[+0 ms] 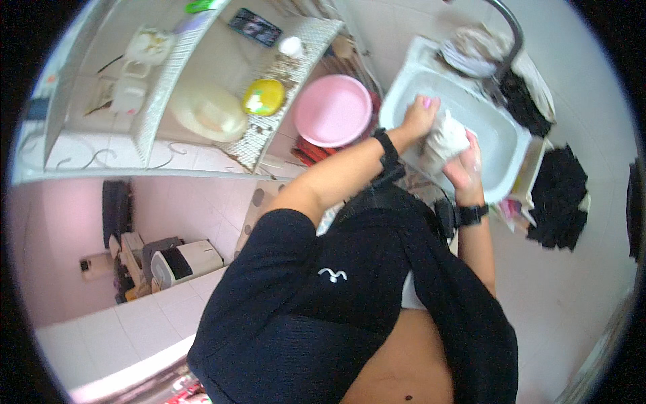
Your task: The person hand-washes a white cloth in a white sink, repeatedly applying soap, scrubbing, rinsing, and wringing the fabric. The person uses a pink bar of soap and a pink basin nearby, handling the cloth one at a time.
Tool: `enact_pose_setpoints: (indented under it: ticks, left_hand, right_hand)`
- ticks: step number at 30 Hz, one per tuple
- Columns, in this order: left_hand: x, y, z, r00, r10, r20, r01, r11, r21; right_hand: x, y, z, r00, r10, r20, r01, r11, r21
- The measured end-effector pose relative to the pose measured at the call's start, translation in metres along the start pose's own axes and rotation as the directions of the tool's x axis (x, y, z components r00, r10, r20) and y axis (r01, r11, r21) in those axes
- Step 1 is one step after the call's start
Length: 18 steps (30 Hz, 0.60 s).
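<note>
A wadded, pale, wet-looking cloth [448, 140] is bunched between my two hands over the near side of a white sink basin [499, 146]. My left hand [423, 115] is closed at the cloth's upper left, thumb on top. From the lower right, my right hand [467, 164] grips the cloth, its palm turned partly upward and wet-looking. Blur hides the cloth's lower edge. A dark gooseneck faucet [515, 33] arches over the sink's far side.
Behind the faucet sits a bowl [467, 63] heaped with pale cloth. Black cloths lie on the sink's right rim [526, 105] and hang beyond it [560, 197]. A pink plastic basin [333, 111] stands left, beside a white rack [272, 123] holding a yellow dish [264, 97].
</note>
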State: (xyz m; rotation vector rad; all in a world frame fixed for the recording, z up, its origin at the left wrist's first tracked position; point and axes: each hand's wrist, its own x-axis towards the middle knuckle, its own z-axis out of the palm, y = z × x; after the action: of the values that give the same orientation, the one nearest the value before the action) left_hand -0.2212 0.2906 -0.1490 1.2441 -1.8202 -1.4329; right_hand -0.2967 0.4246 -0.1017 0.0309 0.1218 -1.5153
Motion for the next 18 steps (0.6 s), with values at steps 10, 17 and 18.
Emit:
enact_pose_setpoints:
  ticks: [10, 17, 18]
  left_hand:
    - [0.019, 0.031, -0.211, 0.831, 0.203, -0.518, -0.192, 0.978, 0.076]
    - [0.013, -0.020, -0.326, 0.749, 0.242, -0.617, 0.267, 0.742, 0.615]
    - [0.009, -0.023, -0.325, 0.768, 0.233, -0.597, 0.280, 0.716, 0.639]
  right_hand:
    - [-0.014, -0.029, 0.010, 0.980, -0.148, -0.131, 0.148, 0.989, -0.009]
    - [-0.008, -0.030, -0.005, 0.987, -0.121, -0.102, 0.125, 0.992, 0.035]
    - [-0.007, -0.030, -0.007, 0.989, -0.110, -0.096, 0.113, 0.993, 0.034]
